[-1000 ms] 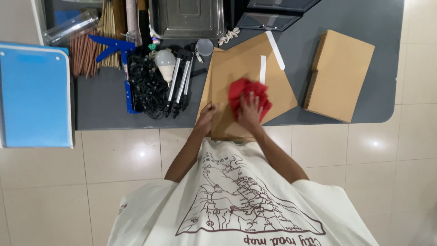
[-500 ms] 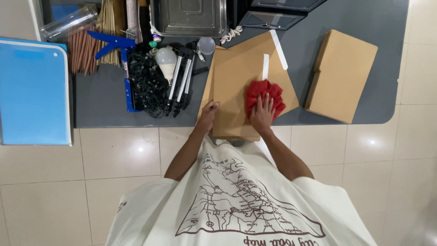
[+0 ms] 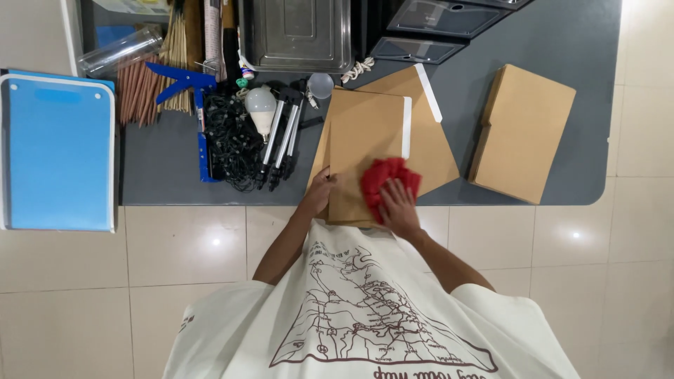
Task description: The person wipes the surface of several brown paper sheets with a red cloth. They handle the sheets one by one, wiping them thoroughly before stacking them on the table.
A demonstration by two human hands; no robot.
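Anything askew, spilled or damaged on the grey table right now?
Nothing spilled or damaged. The flat brown envelope under the crumpled red cloth overhangs the grey table at its near edge. The right hand presses the cloth; the left hand steadies the envelope's edge. The tangled black cable looks messy.

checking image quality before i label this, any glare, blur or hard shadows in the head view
Head view: sharp and evenly lit overall; small glare spots on the glossy floor tiles; soft reflections on the metal tray; the right hand on the red cloth looks crisp, as does the left hand at the brown envelope; no hard shadows.
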